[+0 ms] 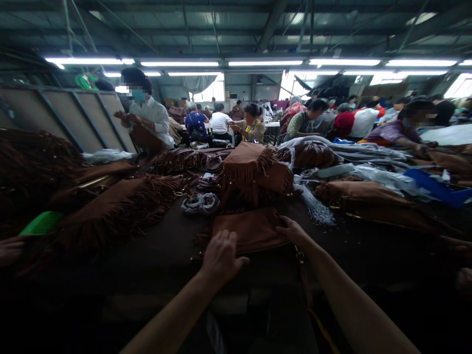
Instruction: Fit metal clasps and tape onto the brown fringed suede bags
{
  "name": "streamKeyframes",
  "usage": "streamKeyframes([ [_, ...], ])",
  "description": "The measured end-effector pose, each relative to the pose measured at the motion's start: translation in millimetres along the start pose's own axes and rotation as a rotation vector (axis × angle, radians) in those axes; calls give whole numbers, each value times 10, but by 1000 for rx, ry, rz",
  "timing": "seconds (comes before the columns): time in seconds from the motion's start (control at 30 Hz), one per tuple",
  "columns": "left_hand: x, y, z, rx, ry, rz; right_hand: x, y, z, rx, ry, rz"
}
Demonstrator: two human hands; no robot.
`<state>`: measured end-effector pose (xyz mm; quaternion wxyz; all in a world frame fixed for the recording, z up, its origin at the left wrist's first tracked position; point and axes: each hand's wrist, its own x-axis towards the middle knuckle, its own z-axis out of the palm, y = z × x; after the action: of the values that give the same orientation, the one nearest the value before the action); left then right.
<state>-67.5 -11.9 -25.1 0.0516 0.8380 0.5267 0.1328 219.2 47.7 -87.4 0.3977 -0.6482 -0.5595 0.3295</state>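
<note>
Two bare hands lie on a flat suede bag (249,231), tan-brown and unfringed, at the near edge of the dark counter (147,250). The left hand (221,255) sits on the bag's near edge with its fingers loosely curled, and the right hand (292,231) reaches over the bag's right corner with its fingers together. Neither hand is spread wide, and I cannot tell whether either is gripping or only pressing. A small brass clasp (299,255) hangs just below the right hand.

Straight ahead of the hands, a fringed bag (250,167) sits in a heap of brown straps. A coiled grey bundle (200,203) lies just beyond the left hand, and a pale tassel bunch (317,209) lies beyond the right. Further right are another brown bag (363,192), grey strips (342,152) and blue plastic (438,187). Well left of the hands, a large fringed panel (118,206) lies beside a green comb (42,222), with another person's hand (11,250) near it. Well beyond the counter, a standing co-worker (147,115) and rows of seated workers fill the room
</note>
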Motion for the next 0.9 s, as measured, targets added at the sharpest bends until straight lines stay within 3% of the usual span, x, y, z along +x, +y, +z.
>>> streamKeyframes([
  [0.07, 232, 220, 126, -94, -26, 181, -37, -68, -72, -13, -27, -5],
  [0.13, 434, 302, 220, -142, -102, 265, -182, -155, -189, -77, 32, -19],
  [0.23, 625, 226, 205, -269, -114, 246, -595, -269, -305, -321, 367, -96],
  [0.27, 658, 184, 161, -320, -89, 219, -749, -289, -288, -384, 425, -100],
  [0.3, 681, 147, 105, -361, -65, 197, -890, -298, -233, -404, 392, -62],
  [0.4, 714, 96, -56, -403, -8, 180, -1120, -272, 106, -174, -48, 165],
  [0.43, 720, 93, -89, -399, 2, 187, -1118, -257, 238, -48, -114, 210],
  [0.5, 724, 91, -107, -385, 15, 198, -1020, -240, 456, 156, -78, 277],
  [0.57, 709, 86, -68, -366, 19, 206, -867, -249, 575, 244, 104, 262],
  [0.7, 619, 108, 107, -308, 147, 266, -672, -293, 645, 399, 437, 34],
  [0.8, 569, 159, 255, -184, 230, 463, -673, -265, 696, 542, 429, -21],
  [0.9, 615, 180, 358, -48, 217, 639, -707, -192, 704, 567, 375, -18],
])
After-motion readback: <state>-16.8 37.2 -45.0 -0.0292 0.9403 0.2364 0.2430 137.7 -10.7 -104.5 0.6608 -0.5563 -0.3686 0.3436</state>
